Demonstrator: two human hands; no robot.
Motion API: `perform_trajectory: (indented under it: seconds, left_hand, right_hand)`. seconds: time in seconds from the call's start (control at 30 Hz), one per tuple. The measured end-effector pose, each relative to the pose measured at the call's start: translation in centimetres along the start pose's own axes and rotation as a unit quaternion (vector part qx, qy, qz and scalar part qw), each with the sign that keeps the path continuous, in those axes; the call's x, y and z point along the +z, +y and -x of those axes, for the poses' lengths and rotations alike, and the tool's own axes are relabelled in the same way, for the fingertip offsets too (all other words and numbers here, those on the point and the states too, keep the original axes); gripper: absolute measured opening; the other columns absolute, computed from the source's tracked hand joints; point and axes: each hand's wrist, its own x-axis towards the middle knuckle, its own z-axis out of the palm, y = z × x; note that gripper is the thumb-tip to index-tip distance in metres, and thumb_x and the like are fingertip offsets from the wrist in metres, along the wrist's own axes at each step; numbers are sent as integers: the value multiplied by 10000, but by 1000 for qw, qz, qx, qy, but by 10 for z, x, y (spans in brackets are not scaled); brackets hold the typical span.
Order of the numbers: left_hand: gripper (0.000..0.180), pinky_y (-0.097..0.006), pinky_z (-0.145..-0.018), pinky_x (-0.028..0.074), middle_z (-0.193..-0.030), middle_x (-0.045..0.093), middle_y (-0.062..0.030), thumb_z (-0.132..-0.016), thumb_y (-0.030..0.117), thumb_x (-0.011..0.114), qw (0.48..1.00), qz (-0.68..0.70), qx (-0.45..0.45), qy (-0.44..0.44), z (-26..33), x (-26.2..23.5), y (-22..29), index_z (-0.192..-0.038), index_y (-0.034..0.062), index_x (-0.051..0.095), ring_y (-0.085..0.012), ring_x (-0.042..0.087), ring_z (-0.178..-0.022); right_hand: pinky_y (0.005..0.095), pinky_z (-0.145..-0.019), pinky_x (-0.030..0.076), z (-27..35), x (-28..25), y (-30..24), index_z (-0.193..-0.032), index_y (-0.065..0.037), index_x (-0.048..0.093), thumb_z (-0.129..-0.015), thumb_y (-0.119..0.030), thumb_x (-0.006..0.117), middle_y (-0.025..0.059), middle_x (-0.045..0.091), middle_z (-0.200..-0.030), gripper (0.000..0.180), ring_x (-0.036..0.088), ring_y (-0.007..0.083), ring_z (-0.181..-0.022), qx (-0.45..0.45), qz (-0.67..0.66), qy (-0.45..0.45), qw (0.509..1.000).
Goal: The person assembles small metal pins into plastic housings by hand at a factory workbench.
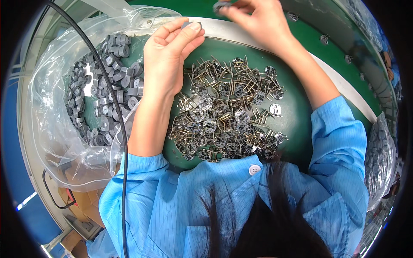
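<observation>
My left hand [167, 56] rests at the far edge of the green mat, its fingertips pinching a small grey cylindrical part [192, 25] against the white strip [241, 28]. My right hand [254, 19] is raised beyond the strip and grips a small grey part [220, 6] at the top edge of the view. Between my forearms lies a heap of small round circuit boards with metal pins [230, 112]. To the left of my left wrist an open clear plastic bag [56, 86] holds several grey cylindrical parts [105, 81].
The green mat [297, 124] lies on a bench with a curved white strip across its far side. Single small parts [325, 39] sit on the green surface beyond the strip. Another bag of parts [380, 155] is at the right. A black cable [122, 142] runs down the left.
</observation>
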Motion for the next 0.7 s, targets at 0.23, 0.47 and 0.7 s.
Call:
perform_trajectory:
  seconds: [0.23,0.47,0.7]
  left_hand:
    - [420,-336,-900,530,-1087,606,-179,-920,92,602,999,23,-25,-27,-5,-1,5,-1262,-113,469,-244,642,-981]
    - [396,-322,-872,523,-1052,627,-156,-922,91,588,1000,13,-17,13,-12,-18,12,-1251,-72,440,-228,633,-955]
    - [366,-252,-780,485,-1027,621,-89,-853,69,680,999,-15,-12,-29,-8,-14,10,-1177,-30,542,-129,590,-853]
  right_hand:
    - [371,-797,499,-20,-32,77,-974,18,685,-783,-145,702,192,656,-1010,251,645,309,-882,141,248,-19,958]
    - [307,-732,498,-13,6,31,-884,19,645,-806,-166,690,132,664,-847,206,644,231,-781,72,48,-159,984]
    - [319,-676,486,8,19,-1,-802,-13,660,-708,-177,775,83,627,-741,221,615,200,-718,20,24,-342,939]
